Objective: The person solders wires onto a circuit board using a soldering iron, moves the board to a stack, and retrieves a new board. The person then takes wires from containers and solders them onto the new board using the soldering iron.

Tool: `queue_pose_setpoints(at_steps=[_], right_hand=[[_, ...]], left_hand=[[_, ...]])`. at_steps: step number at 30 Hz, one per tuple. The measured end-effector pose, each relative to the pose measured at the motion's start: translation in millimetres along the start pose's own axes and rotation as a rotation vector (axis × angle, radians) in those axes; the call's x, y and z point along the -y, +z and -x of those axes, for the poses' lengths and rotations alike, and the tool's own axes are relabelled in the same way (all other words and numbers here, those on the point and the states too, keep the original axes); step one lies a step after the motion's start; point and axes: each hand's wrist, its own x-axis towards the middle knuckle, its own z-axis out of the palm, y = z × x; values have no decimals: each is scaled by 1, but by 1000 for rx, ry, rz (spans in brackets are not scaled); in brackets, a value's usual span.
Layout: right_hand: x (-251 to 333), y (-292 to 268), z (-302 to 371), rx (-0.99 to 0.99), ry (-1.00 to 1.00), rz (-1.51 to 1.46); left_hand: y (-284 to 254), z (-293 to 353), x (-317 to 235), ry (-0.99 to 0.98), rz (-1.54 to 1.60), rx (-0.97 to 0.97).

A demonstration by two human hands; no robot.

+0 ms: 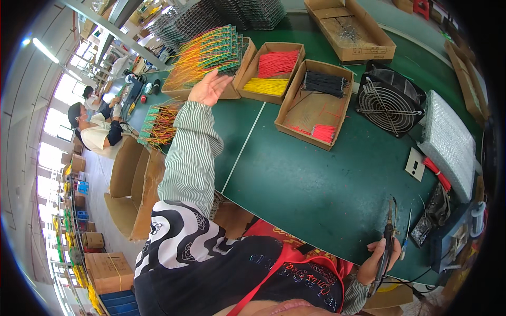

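Observation:
My left hand (208, 89) reaches out at the near edge of a cardboard box of wired circuit boards (219, 50), fingers stretched and palm showing, with nothing visible in it. Green boards stand there in rows with yellow and orange wires trailing to the left. My right hand (378, 259) grips a soldering iron (388, 234) by its dark handle at the table's near right edge. Its tip points up and away over the green table. A thin pen-like tool (406, 234) lies just right of the iron.
Boxes hold red and yellow wires (278, 63) and black and red wires (326, 84). A fan (390, 102), a bubble-wrapped package (449, 142) and a blue device (452, 239) line the right. More wired boards (158, 125) lie left, above an open carton (138, 189). Co-workers (97, 126) sit far left.

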Motion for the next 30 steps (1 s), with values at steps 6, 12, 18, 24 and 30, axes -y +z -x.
queue_pose_setpoints(at_steps=[6, 12, 18, 24, 30], right_hand=[[3, 1, 1, -15, -2, -42], [1, 0, 1, -13, -15, -72], [0, -1, 1, -9, -9, -80], [1, -1, 1, -16, -4, -81], [-1, -1, 1, -15, -7, -80]], left_hand=[[13, -21, -6, 0, 267, -69], [20, -35, -6, 85, 271, -205], [18, -39, -23, 58, 354, -282], [28, -35, -25, 85, 217, -286], [38, -43, -17, 40, 345, -336]])
